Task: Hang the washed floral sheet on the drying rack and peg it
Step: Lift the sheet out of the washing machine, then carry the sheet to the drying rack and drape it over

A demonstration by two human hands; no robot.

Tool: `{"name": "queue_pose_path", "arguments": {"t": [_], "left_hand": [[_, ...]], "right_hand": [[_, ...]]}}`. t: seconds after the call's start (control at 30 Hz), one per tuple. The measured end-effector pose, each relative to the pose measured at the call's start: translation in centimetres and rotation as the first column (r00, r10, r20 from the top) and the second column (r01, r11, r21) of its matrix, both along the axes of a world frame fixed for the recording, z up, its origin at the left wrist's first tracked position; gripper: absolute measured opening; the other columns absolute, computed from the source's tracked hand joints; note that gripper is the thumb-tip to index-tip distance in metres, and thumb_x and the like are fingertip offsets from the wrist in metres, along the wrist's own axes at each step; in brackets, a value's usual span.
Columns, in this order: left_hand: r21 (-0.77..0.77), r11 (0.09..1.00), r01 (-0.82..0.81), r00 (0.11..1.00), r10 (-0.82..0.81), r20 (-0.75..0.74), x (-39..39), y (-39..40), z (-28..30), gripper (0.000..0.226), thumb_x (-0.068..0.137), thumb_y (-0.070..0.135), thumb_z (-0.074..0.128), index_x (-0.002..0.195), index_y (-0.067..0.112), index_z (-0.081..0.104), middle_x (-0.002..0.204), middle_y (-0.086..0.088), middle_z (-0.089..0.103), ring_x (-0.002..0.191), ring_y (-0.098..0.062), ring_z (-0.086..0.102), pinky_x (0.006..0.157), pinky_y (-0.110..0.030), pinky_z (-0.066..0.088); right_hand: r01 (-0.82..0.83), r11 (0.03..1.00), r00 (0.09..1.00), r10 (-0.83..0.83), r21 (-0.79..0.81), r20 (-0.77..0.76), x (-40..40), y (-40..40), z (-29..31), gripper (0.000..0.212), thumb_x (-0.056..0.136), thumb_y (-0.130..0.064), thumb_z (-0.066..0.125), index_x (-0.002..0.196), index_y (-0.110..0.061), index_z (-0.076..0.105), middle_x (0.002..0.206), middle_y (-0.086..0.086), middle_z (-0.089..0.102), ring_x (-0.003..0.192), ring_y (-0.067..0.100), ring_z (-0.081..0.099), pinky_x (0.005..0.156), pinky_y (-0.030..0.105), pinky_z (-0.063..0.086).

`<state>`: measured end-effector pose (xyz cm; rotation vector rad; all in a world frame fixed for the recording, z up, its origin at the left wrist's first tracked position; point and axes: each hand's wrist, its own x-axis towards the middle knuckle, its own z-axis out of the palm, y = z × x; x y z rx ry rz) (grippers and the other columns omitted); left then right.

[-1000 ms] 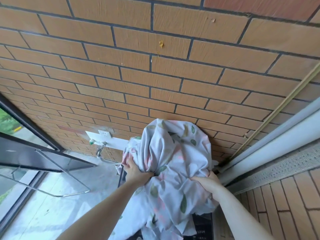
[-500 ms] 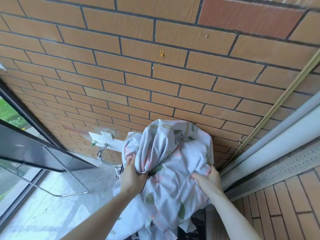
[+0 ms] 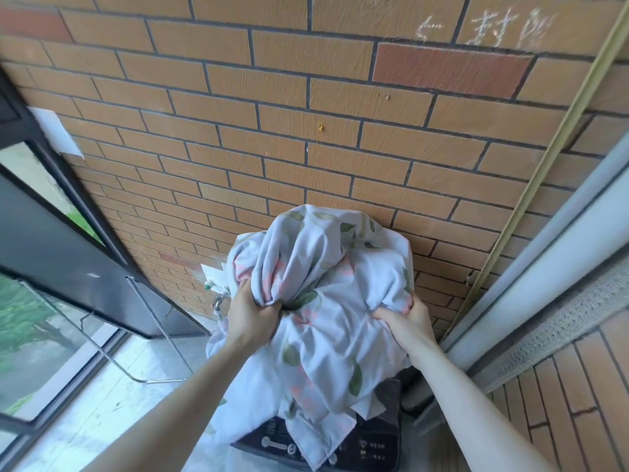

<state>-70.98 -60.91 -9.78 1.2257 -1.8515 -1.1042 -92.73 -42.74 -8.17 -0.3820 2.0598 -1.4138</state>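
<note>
The floral sheet [image 3: 326, 294], white with green leaves and pink flowers, is bunched up in front of the brick wall. My left hand [image 3: 252, 315] grips a fold on its left side. My right hand [image 3: 405, 318] grips a bunch on its right side. The lower part of the sheet hangs down over the dark control panel of a washing machine [image 3: 371, 444]. A thin metal frame [image 3: 153, 332], possibly the drying rack, stands at the left by the window. No pegs are in view.
A brick wall [image 3: 306, 131] fills the view ahead. A dark open window sash [image 3: 61, 253] juts in from the left. A tap [image 3: 219, 301] sits low on the wall. A white sliding door frame [image 3: 551, 267] runs down the right.
Both hands have lifted the bunched sheet higher out of the washing machine, and my view has tilted further up the wall. The grips on the sheet are unchanged.
</note>
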Motion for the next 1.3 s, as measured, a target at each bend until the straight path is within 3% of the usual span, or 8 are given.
{"name": "queue_pose_path", "arguments": {"t": [0.23,0.4,0.57,0.7,0.83,1.0,1.1,1.3], "left_hand": [[-0.188,0.982,-0.028,0.997,0.013,-0.080,2.9,3.7,6.5,0.034,0.074,0.009,0.066,0.100,0.031,0.070,0.093,0.007,0.074,0.085,-0.003,0.068,0.068,-0.025,0.049],[-0.285,0.955,-0.079,0.985,0.030,-0.173,5.2,6.4,11.5,0.035,0.069,0.021,0.065,0.100,0.038,0.068,0.098,0.005,0.074,0.091,-0.010,0.070,0.076,-0.034,0.056],[-0.389,0.909,-0.146,0.973,0.060,-0.225,8.3,9.2,16.8,0.029,0.071,0.021,0.067,0.091,0.042,0.065,0.094,0.011,0.074,0.088,0.003,0.067,0.073,-0.021,0.051],[-0.420,0.880,-0.221,0.960,0.120,-0.254,12.3,11.2,20.6,0.021,0.070,0.019,0.067,0.088,0.029,0.068,0.084,0.011,0.073,0.080,-0.005,0.068,0.068,-0.024,0.051],[-0.458,0.839,-0.292,0.943,0.174,-0.283,16.7,12.8,23.3,0.026,0.070,0.013,0.068,0.095,0.018,0.069,0.087,0.006,0.074,0.084,-0.012,0.070,0.070,-0.028,0.053],[-0.461,0.801,-0.382,0.921,0.287,-0.263,22.7,14.2,24.7,0.025,0.072,0.015,0.074,0.096,0.017,0.072,0.087,0.007,0.076,0.086,-0.009,0.072,0.067,-0.024,0.055],[-0.441,0.782,-0.441,0.896,0.359,-0.261,26.9,15.3,24.0,0.022,0.078,0.004,0.078,0.096,0.017,0.073,0.083,0.010,0.076,0.083,-0.005,0.072,0.063,-0.017,0.051],[-0.375,0.750,-0.545,0.839,0.487,-0.244,35.4,19.1,21.2,0.023,0.072,0.015,0.074,0.095,0.016,0.074,0.081,0.019,0.076,0.078,0.005,0.070,0.064,-0.013,0.049]], "right_hand": [[-0.048,0.984,0.998,0.041,-0.172,-0.040,1.5,3.1,3.9,0.043,0.071,-0.012,0.088,0.110,-0.022,0.072,0.097,-0.006,0.079,0.097,0.019,0.073,0.093,0.046,0.059],[-0.083,0.950,0.994,0.056,-0.300,-0.096,3.3,4.5,8.1,0.039,0.075,-0.006,0.087,0.105,-0.026,0.072,0.092,-0.012,0.079,0.097,0.019,0.074,0.088,0.039,0.058],[-0.167,0.892,0.976,0.091,-0.421,-0.196,5.6,5.4,12.8,0.042,0.074,-0.005,0.088,0.103,-0.029,0.070,0.090,-0.014,0.078,0.085,0.007,0.074,0.081,0.035,0.058],[-0.261,0.821,0.948,0.120,-0.507,-0.295,8.6,5.8,16.3,0.042,0.072,-0.003,0.088,0.099,-0.029,0.070,0.091,-0.013,0.078,0.085,0.007,0.075,0.078,0.033,0.059],[-0.351,0.756,0.918,0.161,-0.553,-0.362,11.8,5.6,18.9,0.044,0.071,-0.002,0.087,0.105,-0.024,0.070,0.095,-0.010,0.078,0.089,0.007,0.074,0.078,0.032,0.059],[-0.454,0.685,0.881,0.247,-0.570,-0.404,16.5,4.3,19.9,0.041,0.072,0.001,0.084,0.105,-0.018,0.069,0.092,-0.004,0.077,0.089,0.015,0.074,0.078,0.036,0.059],[-0.524,0.651,0.846,0.324,-0.550,-0.423,20.0,3.8,20.2,0.042,0.073,0.002,0.082,0.107,-0.017,0.068,0.091,-0.003,0.077,0.088,0.015,0.074,0.078,0.038,0.060],[-0.668,0.572,0.743,0.478,-0.475,-0.469,27.6,3.1,19.0,0.042,0.073,-0.002,0.085,0.105,-0.024,0.069,0.093,-0.005,0.076,0.088,0.014,0.073,0.079,0.039,0.060]]}}
